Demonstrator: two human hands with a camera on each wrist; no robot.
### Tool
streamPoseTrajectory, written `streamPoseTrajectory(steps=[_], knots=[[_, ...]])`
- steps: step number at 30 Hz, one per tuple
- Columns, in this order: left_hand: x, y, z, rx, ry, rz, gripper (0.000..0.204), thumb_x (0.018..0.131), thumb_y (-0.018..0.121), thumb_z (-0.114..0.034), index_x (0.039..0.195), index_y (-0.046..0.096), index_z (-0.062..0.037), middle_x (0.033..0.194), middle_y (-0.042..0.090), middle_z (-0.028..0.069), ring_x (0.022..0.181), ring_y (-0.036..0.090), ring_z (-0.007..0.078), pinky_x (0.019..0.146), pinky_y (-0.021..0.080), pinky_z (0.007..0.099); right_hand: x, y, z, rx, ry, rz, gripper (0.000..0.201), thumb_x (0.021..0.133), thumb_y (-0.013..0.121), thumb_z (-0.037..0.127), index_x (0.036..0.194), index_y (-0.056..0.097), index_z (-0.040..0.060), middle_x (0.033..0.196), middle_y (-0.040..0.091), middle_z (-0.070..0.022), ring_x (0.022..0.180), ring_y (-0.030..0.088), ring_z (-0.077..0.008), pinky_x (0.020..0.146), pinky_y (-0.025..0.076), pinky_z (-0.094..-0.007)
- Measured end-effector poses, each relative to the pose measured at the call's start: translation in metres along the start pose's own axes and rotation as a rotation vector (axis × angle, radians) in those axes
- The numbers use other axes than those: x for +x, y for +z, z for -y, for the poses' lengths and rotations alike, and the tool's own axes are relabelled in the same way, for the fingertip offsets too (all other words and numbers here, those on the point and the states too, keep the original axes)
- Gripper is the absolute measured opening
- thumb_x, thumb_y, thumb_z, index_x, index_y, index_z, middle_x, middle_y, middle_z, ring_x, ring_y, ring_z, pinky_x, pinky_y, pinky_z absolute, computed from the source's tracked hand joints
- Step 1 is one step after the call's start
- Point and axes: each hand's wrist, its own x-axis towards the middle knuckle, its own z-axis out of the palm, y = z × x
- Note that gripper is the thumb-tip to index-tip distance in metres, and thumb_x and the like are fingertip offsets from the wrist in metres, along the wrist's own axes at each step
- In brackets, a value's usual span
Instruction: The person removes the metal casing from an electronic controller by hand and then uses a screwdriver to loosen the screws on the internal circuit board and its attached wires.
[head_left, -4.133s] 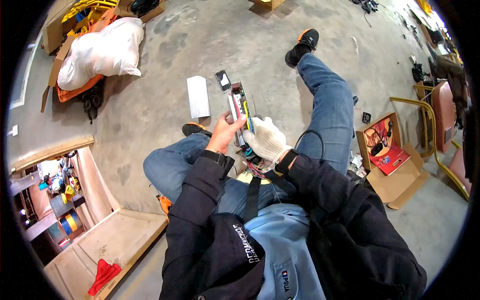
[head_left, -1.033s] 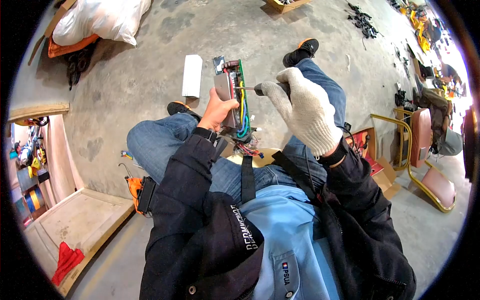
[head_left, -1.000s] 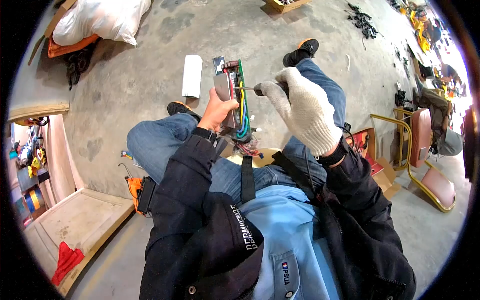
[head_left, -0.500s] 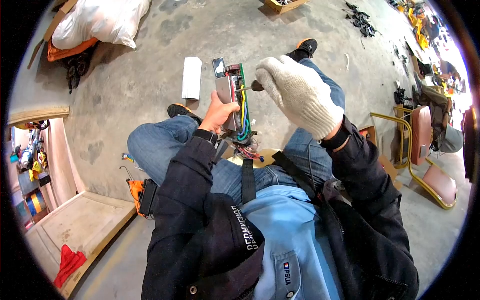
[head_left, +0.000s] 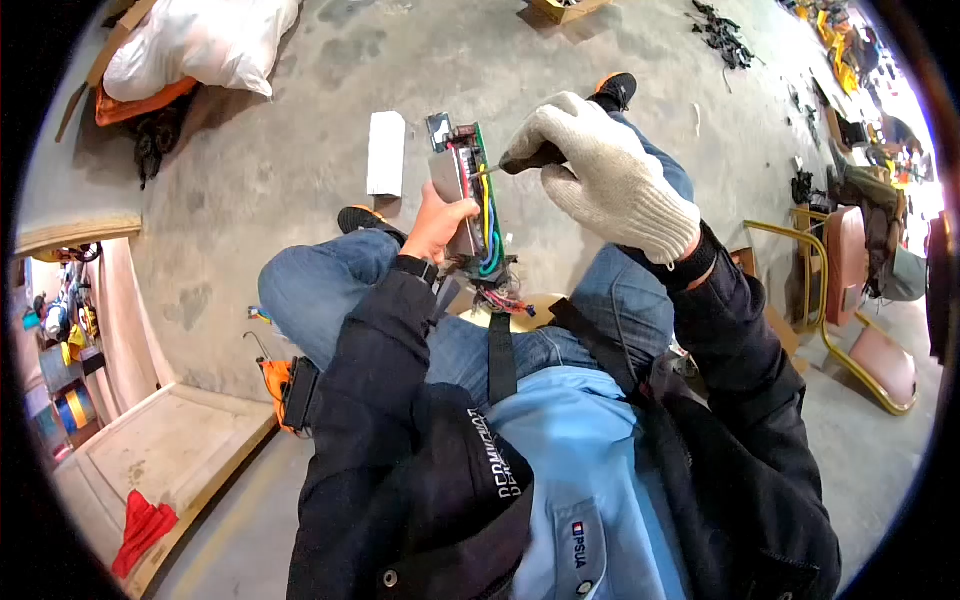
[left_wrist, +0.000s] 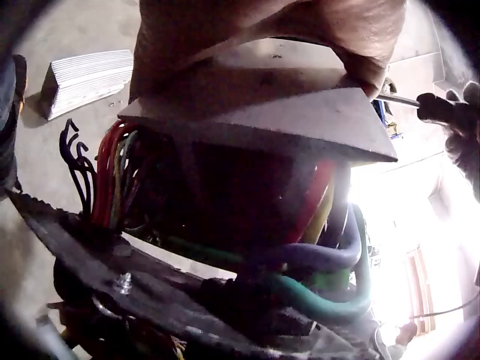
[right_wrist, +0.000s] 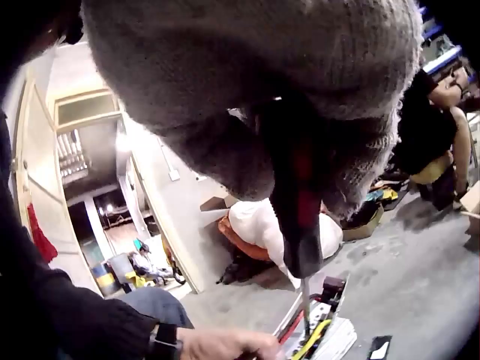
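My bare left hand (head_left: 437,222) grips an open electronic unit by its grey metal plate (head_left: 447,174), thumb on the near side. Along the unit runs a green circuit board (head_left: 481,150), with yellow, blue and green wires bending at its lower end. My gloved right hand (head_left: 612,185) holds a screwdriver (head_left: 530,160) by its dark handle. In the right wrist view the screwdriver's shaft (right_wrist: 305,300) points down into the unit beside a yellow wire. Seen from the left wrist, the plate (left_wrist: 270,124) lies under my fingers, and thick coloured wires (left_wrist: 322,289) loop below it.
A white ribbed metal cover (head_left: 385,155) lies on the concrete floor beyond the unit. To the left are a wooden panel (head_left: 180,425) with a red cloth (head_left: 143,530) and an orange-black tool (head_left: 288,392). A gold-framed chair (head_left: 822,270) lies to the right.
Earlier both hands were at the unit; since then the right hand has drawn back to the right with the screwdriver. Over the last second it turns on the handle, while the left hand stays put.
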Motion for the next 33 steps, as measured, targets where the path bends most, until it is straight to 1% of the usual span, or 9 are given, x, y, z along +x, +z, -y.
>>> streamPoseTrajectory(steps=[3, 5, 9, 13, 16, 20, 25, 27, 33], knots=[[-0.001, 0.001, -0.005, -0.051, 0.023, 0.004, 0.059, 0.080, 0.072, -0.008, 0.132, 0.044, -0.0019, 0.108, 0.060, 0.0085, 0.093, 0.062, 0.0180, 0.084, 0.054, 0.0342, 0.000, 0.006, 0.006, 0.192, 0.067, -0.091, 0.022, 0.096, 0.066, 0.026, 0.105, 0.066, 0.0063, 0.089, 0.065, -0.0185, 0.085, 0.069, -0.0369, 0.072, 0.055, -0.0431], [0.002, -0.001, 0.000, -0.057, 0.030, 0.001, 0.059, 0.081, 0.071, -0.007, 0.132, 0.043, -0.0017, 0.108, 0.060, 0.0084, 0.092, 0.063, 0.0176, 0.083, 0.055, 0.0338, 0.001, 0.006, 0.010, -0.073, 0.343, -0.046, 0.017, 0.091, 0.068, 0.019, 0.103, 0.066, 0.0067, 0.095, 0.063, -0.0175, 0.089, 0.069, -0.0361, 0.073, 0.055, -0.0415], [0.001, -0.001, 0.000, -0.082, 0.042, -0.008, 0.059, 0.081, 0.071, -0.006, 0.133, 0.043, -0.0020, 0.108, 0.060, 0.0082, 0.091, 0.064, 0.0172, 0.082, 0.055, 0.0334, -0.002, 0.006, -0.006, 0.014, 0.107, -0.019, 0.024, 0.092, 0.070, 0.028, 0.100, 0.066, 0.0059, 0.098, 0.064, -0.0189, 0.080, 0.070, -0.0380, 0.070, 0.056, -0.0419], [0.000, -0.001, -0.004, -0.091, 0.004, 0.001, 0.060, 0.081, 0.071, -0.006, 0.134, 0.042, -0.0031, 0.108, 0.060, 0.0079, 0.093, 0.062, 0.0173, 0.085, 0.054, 0.0343, 0.001, 0.009, 0.005, 0.266, 0.079, -0.109, 0.026, 0.093, 0.070, 0.030, 0.101, 0.066, 0.0061, 0.098, 0.064, -0.0191, 0.081, 0.070, -0.0380, 0.069, 0.056, -0.0424], [0.000, -0.001, -0.001, -0.071, 0.008, -0.008, 0.060, 0.081, 0.071, -0.007, 0.134, 0.042, -0.0037, 0.109, 0.060, 0.0079, 0.094, 0.061, 0.0175, 0.086, 0.053, 0.0349, 0.001, 0.009, 0.009, -0.088, 0.378, -0.049, 0.023, 0.091, 0.070, 0.027, 0.104, 0.065, 0.0080, 0.098, 0.062, -0.0182, 0.089, 0.068, -0.0371, 0.073, 0.056, -0.0416], [-0.007, 0.002, -0.011, -0.065, -0.018, -0.012, 0.058, 0.080, 0.072, -0.007, 0.131, 0.044, -0.0038, 0.110, 0.060, 0.0082, 0.094, 0.061, 0.0176, 0.086, 0.052, 0.0345, 0.001, 0.005, 0.002, 0.016, 0.054, -0.020, 0.019, 0.089, 0.069, 0.018, 0.105, 0.064, 0.0093, 0.096, 0.061, -0.0158, 0.093, 0.065, -0.0380, 0.077, 0.055, -0.0457], [-0.004, 0.000, -0.006, -0.060, 0.008, 0.000, 0.056, 0.080, 0.071, -0.007, 0.130, 0.045, -0.0038, 0.112, 0.059, 0.0079, 0.097, 0.060, 0.0182, 0.087, 0.052, 0.0348, 0.002, 0.007, 0.014, 0.070, 0.148, -0.107, 0.014, 0.088, 0.069, 0.013, 0.100, 0.066, 0.0077, 0.096, 0.061, -0.0162, 0.096, 0.064, -0.0383, 0.078, 0.054, -0.0465], [-0.002, 0.000, -0.004, -0.049, 0.008, -0.002, 0.056, 0.080, 0.071, -0.006, 0.130, 0.045, -0.0039, 0.112, 0.060, 0.0081, 0.099, 0.061, 0.0185, 0.089, 0.053, 0.0349, 0.004, 0.011, 0.006, 0.000, 0.353, 0.012, 0.017, 0.086, 0.070, 0.013, 0.101, 0.066, 0.0077, 0.097, 0.062, -0.0164, 0.097, 0.064, -0.0384, 0.079, 0.054, -0.0466], [-0.005, 0.000, -0.010, -0.055, -0.015, -0.019, 0.056, 0.080, 0.071, -0.007, 0.130, 0.044, -0.0027, 0.111, 0.060, 0.0086, 0.096, 0.062, 0.0186, 0.086, 0.054, 0.0342, -0.001, 0.010, 0.000, 0.077, 0.083, -0.055, 0.024, 0.090, 0.073, 0.025, 0.105, 0.066, 0.0070, 0.099, 0.062, -0.0189, 0.083, 0.068, -0.0405, 0.073, 0.055, -0.0449]])
